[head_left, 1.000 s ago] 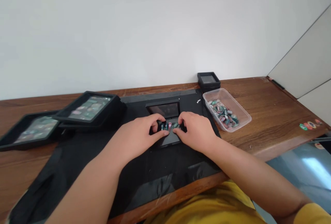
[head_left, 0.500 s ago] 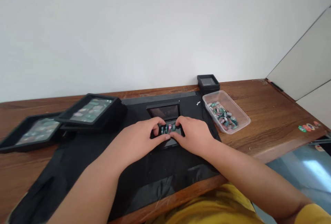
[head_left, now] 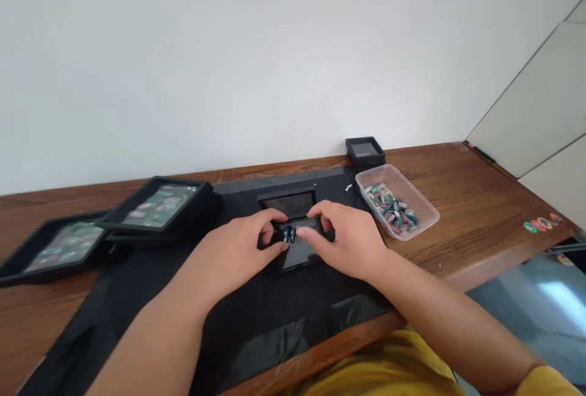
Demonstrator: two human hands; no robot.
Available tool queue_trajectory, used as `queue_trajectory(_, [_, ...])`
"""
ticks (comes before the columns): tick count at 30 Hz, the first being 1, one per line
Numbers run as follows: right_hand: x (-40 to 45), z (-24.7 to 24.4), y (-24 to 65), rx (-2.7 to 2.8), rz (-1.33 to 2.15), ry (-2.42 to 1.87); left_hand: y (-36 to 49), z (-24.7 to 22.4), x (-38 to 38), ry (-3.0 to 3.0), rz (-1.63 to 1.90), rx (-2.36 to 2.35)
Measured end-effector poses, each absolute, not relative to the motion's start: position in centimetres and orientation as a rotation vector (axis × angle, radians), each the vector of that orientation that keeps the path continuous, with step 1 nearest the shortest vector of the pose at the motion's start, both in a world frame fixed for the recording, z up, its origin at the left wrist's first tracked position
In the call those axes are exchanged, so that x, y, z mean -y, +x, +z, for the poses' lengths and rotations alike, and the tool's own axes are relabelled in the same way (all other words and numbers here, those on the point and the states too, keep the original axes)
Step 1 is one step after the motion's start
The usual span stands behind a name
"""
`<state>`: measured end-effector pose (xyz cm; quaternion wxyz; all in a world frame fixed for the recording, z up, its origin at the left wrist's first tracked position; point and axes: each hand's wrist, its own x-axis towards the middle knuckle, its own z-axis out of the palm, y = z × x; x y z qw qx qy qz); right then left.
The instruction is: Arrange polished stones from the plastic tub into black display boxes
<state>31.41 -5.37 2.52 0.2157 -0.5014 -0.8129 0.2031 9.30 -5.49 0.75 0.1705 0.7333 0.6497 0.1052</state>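
Far-left framed case: a black case lies flat on the brown wooden table, mottled pieces behind its clear pane.
Stacked case: just right of it, another black-rimmed case sits raised and slightly tilted, showing green, pink and pale pieces.
Black mat: a dark sheet covers the middle of the table, reaching its near edge.
Left hand: the person's left hand comes in from the near left; thumb and forefinger stand apart around the left end of the small box. Whether they press on a piece, I cannot tell.
Small box: an open black box lies on the mat between the hands, its dark lid raised on the far side.
Dark pieces: two glossy blue-green pieces lie side by side in the box, beside the left fingertips.
Right hand: the right hand has thumb and forefinger spread; the thumb tip partly hides a pinkish bit, contact unclear.
Small cases: a little stack of black cases stands at the far right of the mat.
Plastic tub: nearer, a clear tub holds loose green, pink and grey pieces.
Stickers: round coloured stickers mark the table's right end.
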Motion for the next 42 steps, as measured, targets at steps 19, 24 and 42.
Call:
queue_trajectory(19, [-1.9,4.8,41.7,2.533,0.062,-2.105,9.8,1.1,5.9,2.110,0.303,-1.831])
queue_trajectory(24, [-1.3,4.4,41.2,2.562,0.070,-2.089,10.0,1.3,6.1,2.086,0.299,-1.833])
queue_trajectory(42, [-0.8,3.9,41.6,1.879,0.522,-1.267,11.3,0.8,6.2,2.108,0.607,-1.670])
